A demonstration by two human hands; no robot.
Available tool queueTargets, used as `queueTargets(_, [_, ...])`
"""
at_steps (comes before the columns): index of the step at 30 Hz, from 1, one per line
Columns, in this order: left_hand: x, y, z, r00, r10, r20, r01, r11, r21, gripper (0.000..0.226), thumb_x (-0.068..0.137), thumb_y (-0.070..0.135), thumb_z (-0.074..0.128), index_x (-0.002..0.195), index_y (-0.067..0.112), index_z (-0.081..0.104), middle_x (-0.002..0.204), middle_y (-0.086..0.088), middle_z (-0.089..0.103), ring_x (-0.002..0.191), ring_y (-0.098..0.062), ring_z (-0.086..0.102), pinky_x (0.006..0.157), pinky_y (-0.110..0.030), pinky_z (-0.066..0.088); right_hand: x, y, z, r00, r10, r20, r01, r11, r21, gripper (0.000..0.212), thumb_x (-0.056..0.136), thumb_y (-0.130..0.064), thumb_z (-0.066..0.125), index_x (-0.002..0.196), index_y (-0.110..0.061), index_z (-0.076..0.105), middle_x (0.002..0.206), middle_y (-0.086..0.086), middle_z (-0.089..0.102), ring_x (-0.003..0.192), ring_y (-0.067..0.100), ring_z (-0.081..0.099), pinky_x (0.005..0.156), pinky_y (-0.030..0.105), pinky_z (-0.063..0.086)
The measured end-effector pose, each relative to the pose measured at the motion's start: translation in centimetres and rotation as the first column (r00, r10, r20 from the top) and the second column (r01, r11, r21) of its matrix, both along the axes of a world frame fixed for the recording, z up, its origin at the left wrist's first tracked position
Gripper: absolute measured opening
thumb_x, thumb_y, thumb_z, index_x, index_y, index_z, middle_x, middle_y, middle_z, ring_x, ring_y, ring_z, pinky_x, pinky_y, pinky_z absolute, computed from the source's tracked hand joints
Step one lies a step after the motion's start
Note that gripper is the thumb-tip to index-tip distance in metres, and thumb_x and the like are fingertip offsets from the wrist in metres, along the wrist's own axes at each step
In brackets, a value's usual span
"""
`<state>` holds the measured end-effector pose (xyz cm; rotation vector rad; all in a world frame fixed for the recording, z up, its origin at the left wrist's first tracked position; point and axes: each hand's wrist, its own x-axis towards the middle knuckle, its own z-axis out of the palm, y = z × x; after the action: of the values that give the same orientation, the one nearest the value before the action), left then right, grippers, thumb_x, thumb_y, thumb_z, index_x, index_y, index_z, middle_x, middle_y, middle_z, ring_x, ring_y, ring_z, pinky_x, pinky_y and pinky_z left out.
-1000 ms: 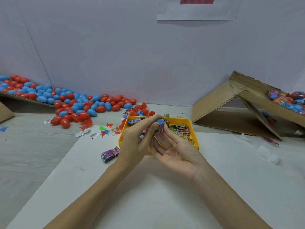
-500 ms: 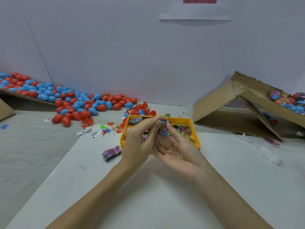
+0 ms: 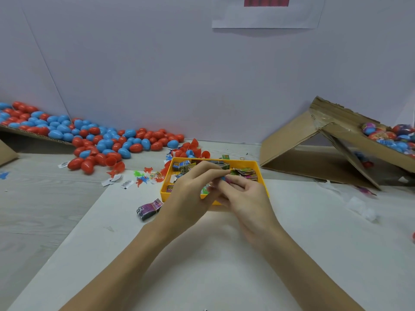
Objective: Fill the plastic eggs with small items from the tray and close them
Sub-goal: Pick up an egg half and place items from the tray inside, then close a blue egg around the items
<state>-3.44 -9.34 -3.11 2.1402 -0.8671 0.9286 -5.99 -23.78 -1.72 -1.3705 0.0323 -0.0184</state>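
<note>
Pale lilac wall panels back a grey wood-look bench (image 3: 40, 212) with a white sheet (image 3: 202, 261) spread over its near half. Both hands meet just above the near edge of one yellow plastic tray (image 3: 256, 163) of small printed packets (image 3: 246, 172). The left hand (image 3: 190, 194) pinches, with curled fingers, a small blue plastic egg piece (image 3: 223, 178), of which only a sliver shows; the right hand (image 3: 244, 196) curls round it from the right, apparently pressing a bright packet against it. Whether the egg is whole or a half I cannot tell.

The egg is probably light, thin-walled, stiff and glossy, so it could slip or pop apart; it is best held round its widest band, with the halves pushed straight together. The packets look soft and crushable.

Counts: two hands, one tray, and one bundled purple packet (image 3: 149, 208) on the sheet to the tray's left. A heap of red and blue plastic eggs (image 3: 101, 140) at far left holds too many to count, likely several dozen. Two cardboard ramps (image 3: 303, 140) show, one far left and one far right, the right one carrying a few eggs.
</note>
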Motion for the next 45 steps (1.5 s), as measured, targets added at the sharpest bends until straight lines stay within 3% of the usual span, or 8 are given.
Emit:
queueTargets(9, [-1.2, -1.4, 0.1, 0.987, 0.159, -0.002, -0.157, 0.977, -0.144, 0.035, 0.077, 0.004, 0.085, 0.111, 0.006, 0.078, 0.106, -0.004, 0.074, 0.097, -0.006, 0.065, 0.093, -0.006, 0.046, 0.6, 0.7, -1.0, 0.976, -0.153, 0.152, 0.160, 0.986, -0.038, 0.023, 0.084, -0.018, 0.085, 0.091, -0.034, 0.070, 0.087, -0.018, 0.079, 0.087, 0.000, 0.075, 0.071, 0.015, 0.059])
queueTargets(20, [-1.3, -1.7, 0.2, 0.989, 0.148, -0.004, -0.147, 0.979, -0.141, 0.036, 0.076, 0.002, 0.087, 0.110, 0.006, 0.077, 0.108, -0.005, 0.074, 0.100, -0.008, 0.066, 0.094, -0.009, 0.049, 0.6, 0.3, -1.2, 0.957, -0.167, 0.236, 0.199, 0.973, -0.120, 0.028, 0.084, -0.018, 0.084, 0.090, -0.039, 0.068, 0.077, -0.032, 0.072, 0.084, -0.011, 0.071, 0.065, 0.008, 0.053])
queueTargets(24, [-1.0, -1.3, 0.2, 0.996, 0.090, 0.014, -0.088, 0.991, -0.098, 0.039, 0.079, 0.000, 0.083, 0.117, 0.006, 0.075, 0.115, -0.006, 0.073, 0.107, -0.012, 0.066, 0.098, -0.012, 0.050, 0.6, -0.2, -0.9, 0.921, -0.174, 0.349, 0.282, 0.916, -0.286, 0.027, 0.084, -0.016, 0.084, 0.110, -0.021, 0.075, 0.100, -0.013, 0.077, 0.093, -0.001, 0.073, 0.078, 0.016, 0.059])
queueTargets(31, [-0.5, -0.5, 0.0, 0.998, 0.061, -0.012, -0.061, 0.998, -0.029, 0.047, 0.081, 0.007, 0.082, 0.127, 0.007, 0.070, 0.122, -0.005, 0.071, 0.110, -0.014, 0.066, 0.099, -0.008, 0.046, 0.7, -1.0, 0.1, 0.979, -0.092, 0.181, 0.147, 0.936, -0.320, 0.023, 0.091, -0.028, 0.078, 0.113, -0.021, 0.076, 0.100, -0.004, 0.077, 0.099, 0.016, 0.074, 0.085, 0.038, 0.063])
queueTargets(34, [-0.4, -0.2, 0.2, 0.996, 0.074, -0.046, -0.074, 0.997, 0.007, 0.055, 0.088, 0.027, 0.075, 0.139, 0.010, 0.061, 0.133, -0.002, 0.065, 0.120, -0.010, 0.061, 0.100, -0.014, 0.048, 1.3, -2.0, 1.0, 0.997, -0.065, 0.046, 0.073, 0.977, -0.201, 0.025, 0.093, -0.027, 0.074, 0.113, -0.011, 0.077, 0.103, 0.004, 0.078, 0.096, 0.020, 0.076, 0.083, 0.031, 0.063])
queueTargets(37, [-0.2, 0.1, 0.2, 0.991, 0.125, -0.043, -0.124, 0.992, 0.025, 0.047, 0.094, 0.033, 0.067, 0.136, 0.012, 0.064, 0.130, 0.000, 0.065, 0.114, -0.012, 0.063, 0.092, -0.023, 0.056, 3.8, -4.8, 4.5, 0.999, -0.053, -0.010, 0.054, 0.980, 0.191, 0.021, 0.097, -0.010, 0.067, 0.112, 0.003, 0.072, 0.103, 0.017, 0.075, 0.095, 0.022, 0.072, 0.079, 0.024, 0.060])
queueTargets(41, [0.1, 0.3, -0.1, 0.988, 0.152, -0.040, -0.149, 0.985, 0.086, 0.030, 0.096, 0.030, 0.065, 0.120, 0.012, 0.072, 0.119, 0.000, 0.067, 0.108, -0.014, 0.065, 0.084, -0.026, 0.059, 7.9, -11.5, 11.4, 0.977, -0.206, 0.063, 0.107, 0.719, 0.686, 0.037, 0.098, -0.019, 0.065, 0.128, 0.002, 0.061, 0.115, 0.018, 0.068, 0.107, 0.024, 0.071, 0.081, 0.025, 0.062])
queueTargets(45, [0.8, 0.7, -0.7, 0.983, 0.161, -0.088, -0.153, 0.984, 0.090, 0.020, 0.096, 0.025, 0.068, 0.112, 0.014, 0.074, 0.116, 0.002, 0.066, 0.107, -0.013, 0.064, 0.083, -0.030, 0.060, 9.1, -13.3, 10.3, 0.992, -0.125, 0.011, 0.100, 0.838, 0.537, 0.027, 0.097, -0.020, 0.065, 0.118, -0.003, 0.062, 0.122, 0.020, 0.068, 0.103, 0.022, 0.075, 0.082, 0.026, 0.063])
